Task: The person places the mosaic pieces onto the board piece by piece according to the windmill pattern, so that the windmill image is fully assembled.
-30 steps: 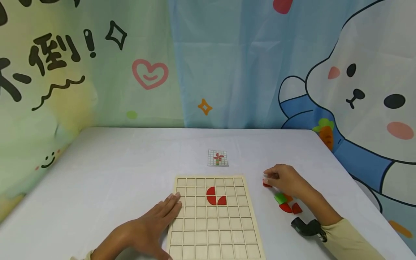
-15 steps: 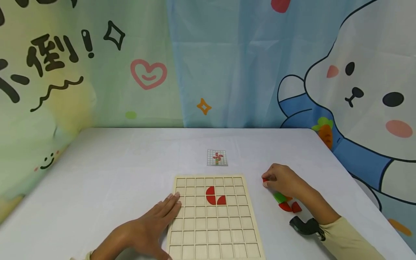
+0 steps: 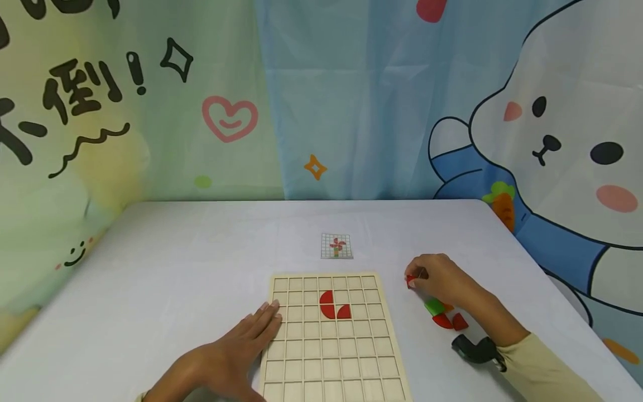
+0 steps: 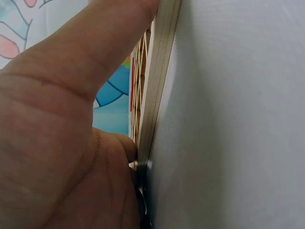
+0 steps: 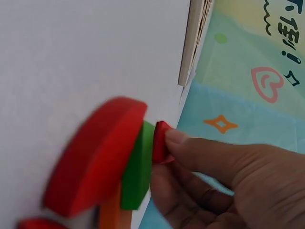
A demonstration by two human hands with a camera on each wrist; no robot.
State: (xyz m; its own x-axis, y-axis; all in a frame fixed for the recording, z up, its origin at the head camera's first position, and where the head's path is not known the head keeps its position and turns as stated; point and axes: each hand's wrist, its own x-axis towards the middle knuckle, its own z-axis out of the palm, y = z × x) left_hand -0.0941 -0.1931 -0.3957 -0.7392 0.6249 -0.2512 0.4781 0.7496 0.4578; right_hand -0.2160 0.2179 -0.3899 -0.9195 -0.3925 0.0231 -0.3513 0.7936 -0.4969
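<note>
With thumb and fingertips, my right hand (image 3: 444,278) pinches a small red block (image 5: 161,141) just right of the board. Beside it lie a green block (image 5: 138,167), an orange block (image 5: 109,210) and a red curved block (image 5: 97,155), with another red block (image 3: 460,322) nearest the wrist. My left hand (image 3: 236,352) lies spread along the left edge of the wooden grid board (image 3: 329,350), fingertips on its rim. Three red quarter-circle pieces sit in the board's upper cells: two stacked as a half circle (image 3: 326,311), one (image 3: 344,312) to their right.
Behind the board lies a small grid card (image 3: 337,246) printed with a red pinwheel-like flower. A black wrist-camera mount (image 3: 474,350) sits at the right cuff. The white table (image 3: 201,240) ends at a printed curtain (image 3: 346,100).
The red block at my right fingertips has been turned, and its visible face has changed shape. My left hand and the pieces on the board stay as they were.
</note>
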